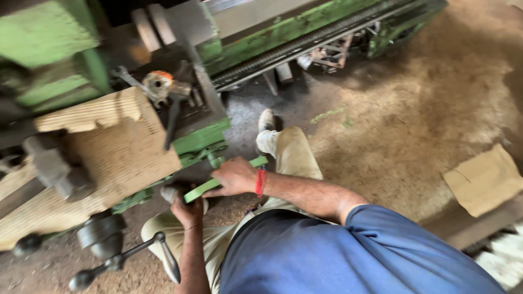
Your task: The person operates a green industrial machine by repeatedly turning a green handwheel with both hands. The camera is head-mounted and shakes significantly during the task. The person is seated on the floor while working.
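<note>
Right hand (234, 177) and left hand (187, 209) both clenched on a green lever (218, 181) beside the green lathe (204, 140)

A flattened cardboard sheet (482, 179) lies on the sawdust-strewn floor (414, 109); a wrench (126, 76) rests on the lathe carriage.

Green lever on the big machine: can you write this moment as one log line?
right hand: on flat green metal lever | left hand: grips lever's lower end | green lathe: beside both hands
</note>
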